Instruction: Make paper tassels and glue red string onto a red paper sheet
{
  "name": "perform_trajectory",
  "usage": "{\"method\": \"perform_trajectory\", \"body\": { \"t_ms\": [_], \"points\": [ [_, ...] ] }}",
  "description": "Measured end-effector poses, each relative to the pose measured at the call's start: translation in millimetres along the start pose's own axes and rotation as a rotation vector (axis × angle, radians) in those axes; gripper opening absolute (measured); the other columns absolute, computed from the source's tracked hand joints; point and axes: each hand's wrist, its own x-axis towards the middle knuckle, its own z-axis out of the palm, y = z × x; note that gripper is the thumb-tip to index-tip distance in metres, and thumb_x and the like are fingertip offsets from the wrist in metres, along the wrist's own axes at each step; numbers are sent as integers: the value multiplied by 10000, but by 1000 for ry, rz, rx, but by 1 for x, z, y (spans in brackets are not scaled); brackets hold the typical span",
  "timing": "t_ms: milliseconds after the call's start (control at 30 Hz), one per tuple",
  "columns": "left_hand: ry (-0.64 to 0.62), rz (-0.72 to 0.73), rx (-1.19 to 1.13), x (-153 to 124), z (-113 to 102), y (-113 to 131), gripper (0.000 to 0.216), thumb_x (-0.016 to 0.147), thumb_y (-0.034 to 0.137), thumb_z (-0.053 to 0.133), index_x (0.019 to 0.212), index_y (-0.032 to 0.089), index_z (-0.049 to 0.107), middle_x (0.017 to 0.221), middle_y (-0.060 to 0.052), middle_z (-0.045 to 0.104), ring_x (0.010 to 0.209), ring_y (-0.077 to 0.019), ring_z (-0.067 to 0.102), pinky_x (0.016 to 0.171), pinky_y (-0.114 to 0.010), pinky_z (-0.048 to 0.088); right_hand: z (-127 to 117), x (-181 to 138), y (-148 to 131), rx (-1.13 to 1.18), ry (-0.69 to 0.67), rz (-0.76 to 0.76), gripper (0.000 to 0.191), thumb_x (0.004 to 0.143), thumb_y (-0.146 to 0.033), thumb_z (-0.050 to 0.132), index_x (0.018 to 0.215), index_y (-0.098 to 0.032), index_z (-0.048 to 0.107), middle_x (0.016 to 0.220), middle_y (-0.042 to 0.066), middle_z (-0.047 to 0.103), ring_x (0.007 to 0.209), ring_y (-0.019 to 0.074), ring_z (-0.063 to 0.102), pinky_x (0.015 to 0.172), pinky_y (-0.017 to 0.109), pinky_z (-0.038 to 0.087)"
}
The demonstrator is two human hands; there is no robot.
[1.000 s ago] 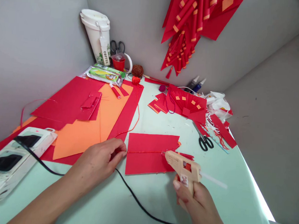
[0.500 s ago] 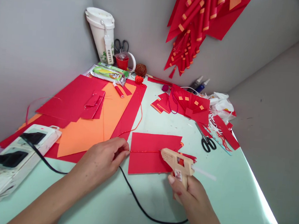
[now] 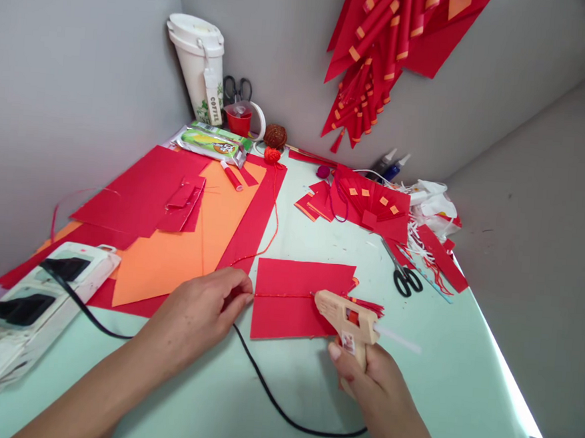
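A red card (image 3: pixel 290 319) lies flat on the table with a red string (image 3: pixel 282 296) stretched across its middle. At the card's left edge, my left hand (image 3: pixel 211 303) pinches the string between thumb and fingers. My right hand (image 3: pixel 371 384) is wrapped round the handle of a beige hot glue gun (image 3: pixel 346 316). Its nozzle points left, at the string over the right part of the card; whether it touches cannot be made out. A clear glue stick (image 3: pixel 399 340) juts from the gun's back. Beyond the card's right edge shows a red tassel (image 3: pixel 369 308), partly hidden by the gun.
The black cord (image 3: pixel 279 405) loops over the near table. A white power strip (image 3: pixel 67 290) sits at left, beside orange paper (image 3: pixel 169 264) and red sheets. Black-handled scissors (image 3: pixel 406 280) lie at right. Farther back stand a white coffee cup (image 3: pixel 196 65) and an orange-red yarn ball (image 3: pixel 272 155).
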Motion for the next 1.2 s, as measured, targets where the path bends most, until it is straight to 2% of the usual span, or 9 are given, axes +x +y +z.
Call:
{"method": "perform_trajectory", "body": {
  "t_ms": [233,467,633,767,1000,1200],
  "points": [
    [2,-1,-1,1,0,0,198,913,351,426,839,229,563,762,5,642,670,-179,577,615,-278,388,-2,0,-4,-25,-13,22,441,868,-488,549,515,-224,537,488,-6,476,548,195,517,586,299,449],
    [1,-2,-3,1,-1,1,198,909,356,432,829,230,560,749,9,642,674,-184,583,616,-276,387,-3,-1,-1,-3,-38,18,451,874,-501,539,514,-232,499,461,-24,450,487,165,467,546,279,433],
    [4,-7,3,0,0,0,193,908,344,429,835,224,561,764,6,644,681,-179,582,620,-275,386,-3,-2,3,14,-63,9,426,866,-493,554,534,-226,533,485,-3,498,660,224,593,670,306,482],
    [2,-7,2,1,0,0,199,911,346,426,834,222,562,752,10,636,675,-176,578,622,-275,386,-5,-3,5,8,-80,12,415,875,-491,544,557,-225,549,498,3,507,756,253,624,762,336,489],
    [4,-8,1,1,1,-1,196,908,345,431,836,224,567,755,14,635,677,-174,577,622,-275,385,-4,-4,5,18,-91,25,388,874,-513,537,617,-227,582,512,-1,510,669,228,597,685,318,497],
    [1,-10,5,0,1,-1,192,910,341,429,832,224,559,750,15,633,674,-172,578,622,-272,385,-1,-5,6,37,-33,30,340,858,-508,561,702,-213,630,590,20,570,690,224,599,623,296,494]
  ]
}}
